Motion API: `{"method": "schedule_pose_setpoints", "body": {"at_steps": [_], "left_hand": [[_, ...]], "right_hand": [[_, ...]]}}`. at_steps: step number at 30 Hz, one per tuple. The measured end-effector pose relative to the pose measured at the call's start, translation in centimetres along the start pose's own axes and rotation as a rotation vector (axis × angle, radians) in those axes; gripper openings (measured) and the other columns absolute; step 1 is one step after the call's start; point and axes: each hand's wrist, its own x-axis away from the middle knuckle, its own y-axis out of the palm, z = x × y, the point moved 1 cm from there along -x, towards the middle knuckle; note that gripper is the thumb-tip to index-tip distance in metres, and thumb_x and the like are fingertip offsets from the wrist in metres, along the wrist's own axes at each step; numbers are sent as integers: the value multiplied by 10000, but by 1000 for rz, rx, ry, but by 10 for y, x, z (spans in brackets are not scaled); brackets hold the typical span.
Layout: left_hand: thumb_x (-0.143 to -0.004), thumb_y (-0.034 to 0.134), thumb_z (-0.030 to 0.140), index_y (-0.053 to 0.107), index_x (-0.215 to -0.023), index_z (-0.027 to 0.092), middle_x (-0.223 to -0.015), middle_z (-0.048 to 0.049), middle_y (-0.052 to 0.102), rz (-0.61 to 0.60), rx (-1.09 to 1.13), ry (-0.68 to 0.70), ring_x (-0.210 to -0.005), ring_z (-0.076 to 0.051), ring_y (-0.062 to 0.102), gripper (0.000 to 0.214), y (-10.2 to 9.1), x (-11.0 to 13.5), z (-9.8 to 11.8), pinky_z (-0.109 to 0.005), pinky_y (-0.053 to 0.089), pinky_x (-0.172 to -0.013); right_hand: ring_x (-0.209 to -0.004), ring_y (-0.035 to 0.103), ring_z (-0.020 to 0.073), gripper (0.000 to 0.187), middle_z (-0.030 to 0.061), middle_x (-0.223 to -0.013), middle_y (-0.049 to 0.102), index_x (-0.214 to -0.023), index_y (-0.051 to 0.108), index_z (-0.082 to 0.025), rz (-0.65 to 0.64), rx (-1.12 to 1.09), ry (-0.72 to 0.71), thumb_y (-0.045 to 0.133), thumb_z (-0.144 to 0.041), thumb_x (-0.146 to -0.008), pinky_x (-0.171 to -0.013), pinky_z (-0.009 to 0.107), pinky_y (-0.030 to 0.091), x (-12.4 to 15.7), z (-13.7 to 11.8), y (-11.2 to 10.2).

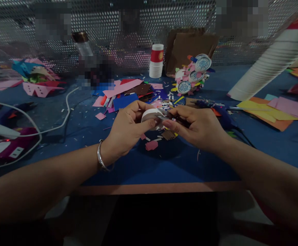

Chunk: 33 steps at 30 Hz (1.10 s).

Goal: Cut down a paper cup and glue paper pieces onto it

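Clamping left fingers (136,106) on round white piece (151,111); closing right fingers (172,126) on thin tool (163,116), apparently scissors. Holding piece just left of right fingers, nearer left ones. Pointing tool leftward, overlapping piece's right side, not showing contact clearly. Facing piece's broad side roughly toward wearer; being round, showing no distinct long axis. Suspending piece above tabletop (138,171), over pink scrap (151,146).

"What sort of place is this?"

"A craft workspace, I'd say: the blue table (143,172) is littered with paper scraps (151,146) and coloured sheets (261,110)."

"Only paper?"

"There are stacked paper cups (156,63) and a glue gun (223,118) (so its nozzle and cord suggest), before a perforated metal screen (100,22). Workshop or home corner, I can't tell."
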Motion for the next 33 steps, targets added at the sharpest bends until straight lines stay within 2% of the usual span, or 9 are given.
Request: {"method": "schedule_pose_setpoints", "body": {"at_steps": [6,11,15,18,23,30,33], "left_hand": [[-684,1031,291,654,-928,186,-800,13,770,-44,76,-37,-713,-125,714,461,2,1,0,-241,577,-654],[-653,1054,248,625,-877,195,-795,29,760,-48,124,-14,-732,-117,710,487,6,2,0,-245,598,-715],[-634,1063,234,604,-839,198,-787,35,743,-83,152,-13,-731,-104,697,504,6,1,2,-229,594,-715],[-646,1058,244,581,-825,203,-792,40,734,-146,168,-18,-715,-107,700,511,5,-1,4,-239,615,-703],[-704,1049,330,592,-860,210,-796,38,711,-250,136,6,-703,-107,681,498,0,-5,8,-251,628,-711],[-762,1026,343,609,-869,207,-789,32,703,-322,119,18,-702,-109,663,451,-3,-9,9,-252,590,-704],[-760,1026,333,604,-865,210,-772,36,686,-337,127,3,-689,-111,651,451,-4,-11,8,-254,576,-689]], "right_hand": [[-543,444,118,382,-21,-653,588,-878,704,-206,-1,-23,-23,685,-562,-1017,-573,311,323,1,-5,-2],[-549,453,123,357,-26,-646,569,-858,689,-221,9,-35,-44,687,-537,-1024,-590,325,331,2,-10,-3],[-516,406,115,351,-31,-631,555,-843,657,-225,41,-25,-78,706,-527,-1016,-563,327,311,4,-11,-5],[-505,385,110,346,-31,-640,564,-828,633,-229,53,-27,-96,713,-510,-1014,-554,326,304,5,-13,-7],[-539,441,135,396,-10,-633,550,-788,600,-236,24,-21,-94,687,-532,-1035,-566,341,313,6,-17,-10],[-540,426,116,403,-25,-626,528,-773,576,-221,28,-17,-157,676,-495,-1051,-565,329,298,8,-18,-12],[-539,436,122,405,-27,-619,526,-783,585,-228,5,-3,-126,665,-526,-1045,-576,333,296,8,-17,-12]]}}
